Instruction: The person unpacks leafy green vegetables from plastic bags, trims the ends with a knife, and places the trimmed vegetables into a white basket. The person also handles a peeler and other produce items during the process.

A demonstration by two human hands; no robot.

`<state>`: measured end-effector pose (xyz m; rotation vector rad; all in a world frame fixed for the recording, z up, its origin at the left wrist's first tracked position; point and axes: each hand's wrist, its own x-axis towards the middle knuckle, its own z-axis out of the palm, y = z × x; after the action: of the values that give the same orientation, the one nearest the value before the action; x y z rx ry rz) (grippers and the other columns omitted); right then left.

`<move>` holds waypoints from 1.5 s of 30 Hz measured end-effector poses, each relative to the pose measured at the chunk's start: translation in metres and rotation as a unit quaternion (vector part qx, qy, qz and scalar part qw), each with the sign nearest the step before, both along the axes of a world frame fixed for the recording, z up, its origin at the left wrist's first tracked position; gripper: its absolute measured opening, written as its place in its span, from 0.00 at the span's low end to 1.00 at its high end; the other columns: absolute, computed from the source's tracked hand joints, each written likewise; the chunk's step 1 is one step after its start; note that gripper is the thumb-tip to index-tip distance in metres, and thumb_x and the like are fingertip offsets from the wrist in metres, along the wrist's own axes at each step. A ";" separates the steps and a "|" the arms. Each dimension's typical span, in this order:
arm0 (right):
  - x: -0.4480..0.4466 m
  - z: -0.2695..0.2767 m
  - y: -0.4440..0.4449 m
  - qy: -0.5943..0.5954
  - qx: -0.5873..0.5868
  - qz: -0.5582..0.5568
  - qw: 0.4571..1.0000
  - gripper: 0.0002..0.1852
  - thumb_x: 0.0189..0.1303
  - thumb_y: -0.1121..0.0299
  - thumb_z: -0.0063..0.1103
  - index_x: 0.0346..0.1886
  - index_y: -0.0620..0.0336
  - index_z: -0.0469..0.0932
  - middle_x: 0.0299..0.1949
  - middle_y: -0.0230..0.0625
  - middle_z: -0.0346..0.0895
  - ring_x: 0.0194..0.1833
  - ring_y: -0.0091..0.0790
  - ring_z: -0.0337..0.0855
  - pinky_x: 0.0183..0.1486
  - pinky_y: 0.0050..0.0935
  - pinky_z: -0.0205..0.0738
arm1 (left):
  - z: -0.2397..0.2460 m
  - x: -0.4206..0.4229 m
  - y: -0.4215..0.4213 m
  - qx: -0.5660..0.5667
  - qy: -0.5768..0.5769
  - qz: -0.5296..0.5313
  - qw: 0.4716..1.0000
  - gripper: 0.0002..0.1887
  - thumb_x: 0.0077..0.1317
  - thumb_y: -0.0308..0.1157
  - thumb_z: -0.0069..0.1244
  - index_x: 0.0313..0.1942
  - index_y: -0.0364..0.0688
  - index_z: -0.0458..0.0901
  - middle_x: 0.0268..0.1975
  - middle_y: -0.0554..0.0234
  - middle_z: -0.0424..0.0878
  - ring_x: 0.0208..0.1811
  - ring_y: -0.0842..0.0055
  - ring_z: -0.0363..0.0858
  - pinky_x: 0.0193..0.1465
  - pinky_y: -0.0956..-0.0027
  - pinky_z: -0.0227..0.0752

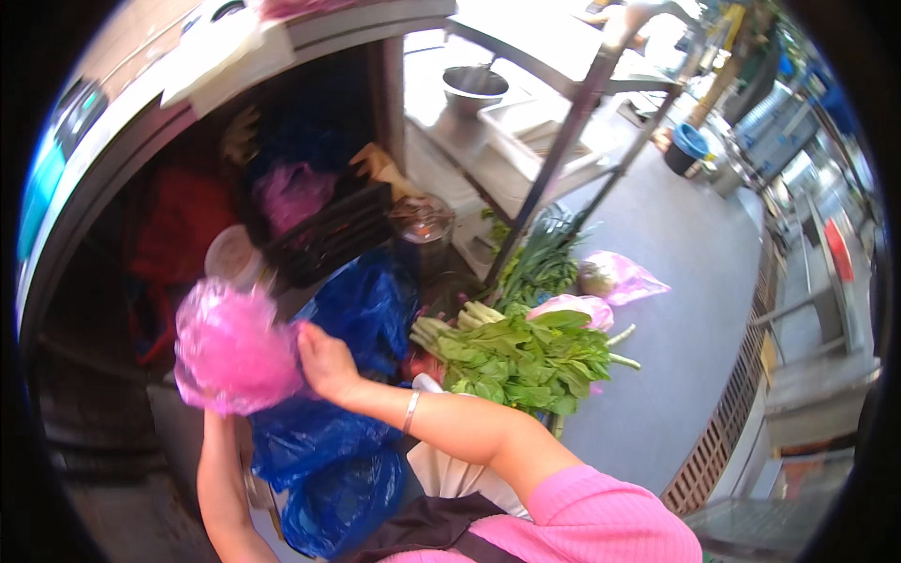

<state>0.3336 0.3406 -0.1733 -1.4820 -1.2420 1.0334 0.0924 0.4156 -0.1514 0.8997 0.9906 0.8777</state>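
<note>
A pink plastic bag [229, 352], bulging and rounded, is held up at the left of the view. My right hand [327, 362] grips the bag's gathered right end in closed fingers. From below, my left forearm [222, 485] reaches up to the bag, which hides my left hand, so its grasp does not show. Under and beside the bag spreads crumpled blue plastic sheeting or bags [345, 436]. A bunch of leafy greens with pale stems [528, 352] lies beyond my right forearm.
A black plastic crate [331, 229] holding pink plastic stands under the counter [380, 24]. Nearby are a white tub [236, 253] and a lidded clear jar [422, 222]. Metal frame legs [556, 165] rise beside long green stalks [542, 257]. A drain grate [721, 415] runs along the floor.
</note>
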 end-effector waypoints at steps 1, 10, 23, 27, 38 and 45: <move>0.001 0.001 -0.001 -0.015 -0.012 -0.002 1.000 0.20 0.72 0.57 0.45 0.58 0.58 0.75 0.49 0.55 0.80 0.51 0.59 0.79 0.54 0.46 0.75 | -0.008 0.002 -0.005 -0.012 0.017 0.003 1.000 0.13 0.61 0.26 0.49 0.45 0.34 0.83 0.40 0.53 0.86 0.39 0.64 0.85 0.46 0.59 0.79; -0.002 -0.002 0.001 0.019 0.005 0.024 1.000 0.21 0.72 0.59 0.42 0.59 0.60 0.74 0.45 0.60 0.80 0.48 0.62 0.79 0.51 0.51 0.73 | -0.061 0.004 -0.022 -0.048 0.111 0.024 0.992 0.14 0.60 0.28 0.50 0.46 0.33 0.83 0.42 0.51 0.86 0.40 0.62 0.85 0.46 0.58 0.79; 0.002 0.000 -0.004 0.003 0.038 0.024 0.999 0.17 0.71 0.60 0.44 0.51 0.62 0.75 0.35 0.61 0.79 0.39 0.65 0.79 0.42 0.56 0.73 | -0.076 0.014 -0.021 -0.040 0.161 0.018 0.986 0.17 0.59 0.30 0.51 0.47 0.33 0.83 0.44 0.50 0.86 0.40 0.60 0.85 0.45 0.56 0.79; 0.003 0.001 -0.005 0.002 0.050 0.022 0.999 0.16 0.71 0.60 0.44 0.50 0.61 0.75 0.35 0.61 0.79 0.39 0.65 0.79 0.42 0.56 0.72 | -0.079 0.013 -0.024 -0.039 0.173 0.018 0.984 0.18 0.59 0.31 0.51 0.47 0.33 0.82 0.44 0.49 0.86 0.41 0.59 0.85 0.45 0.56 0.79; 0.007 0.008 -0.007 -0.002 0.061 0.021 0.998 0.16 0.72 0.61 0.42 0.50 0.61 0.75 0.32 0.60 0.79 0.36 0.65 0.79 0.39 0.58 0.72 | -0.092 0.006 -0.037 -0.039 0.212 0.001 0.977 0.20 0.58 0.33 0.52 0.49 0.33 0.82 0.46 0.48 0.86 0.41 0.57 0.86 0.45 0.54 0.79; 0.013 0.010 -0.003 -0.011 0.174 -0.069 0.982 0.18 0.71 0.61 0.47 0.53 0.65 0.77 0.42 0.60 0.80 0.46 0.58 0.82 0.48 0.46 0.77 | -0.132 -0.014 -0.033 0.140 0.360 -0.110 0.916 0.21 0.57 0.35 0.53 0.49 0.32 0.82 0.47 0.47 0.86 0.41 0.56 0.86 0.45 0.54 0.79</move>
<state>0.3468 0.3381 -0.1631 -1.2890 -1.2445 0.6698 0.0787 0.3831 -0.2833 1.6154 1.3697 0.4923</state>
